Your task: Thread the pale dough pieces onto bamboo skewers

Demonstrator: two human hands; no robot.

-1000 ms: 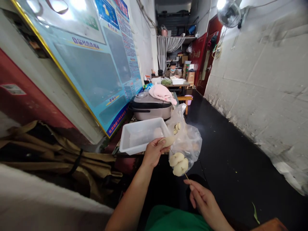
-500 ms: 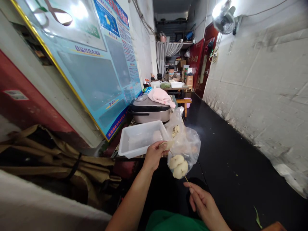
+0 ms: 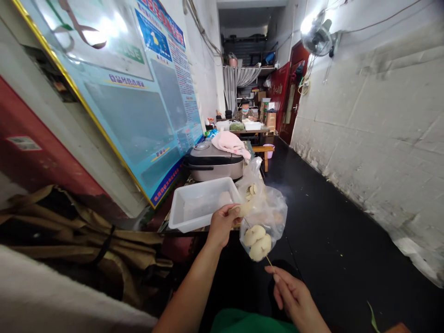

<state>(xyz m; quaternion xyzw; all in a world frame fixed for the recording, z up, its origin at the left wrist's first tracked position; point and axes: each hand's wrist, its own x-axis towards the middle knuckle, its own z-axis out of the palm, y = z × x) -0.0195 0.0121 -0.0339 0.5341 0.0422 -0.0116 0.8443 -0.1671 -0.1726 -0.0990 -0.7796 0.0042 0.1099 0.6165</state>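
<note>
Pale slice (image 3: 244, 209) pinched left, skewer (image 3: 269, 262) right, hands (image 3: 292, 289) apart, left farther forward

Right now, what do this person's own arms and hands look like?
The left grip and right grip are ungloved human hands. Both forearms are bare in view, with no sleeve, watch, bracelet or cable showing. Any thin ring would be hard to make out. A plain green piece of cloth, apparently clothing, shows at the bottom edge, between the arms.

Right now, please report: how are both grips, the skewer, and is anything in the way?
Left grip: on pale slice. Right grip: on skewer, pale pieces threaded. Plastic bag behind pieces, seemingly not blocking.
</note>
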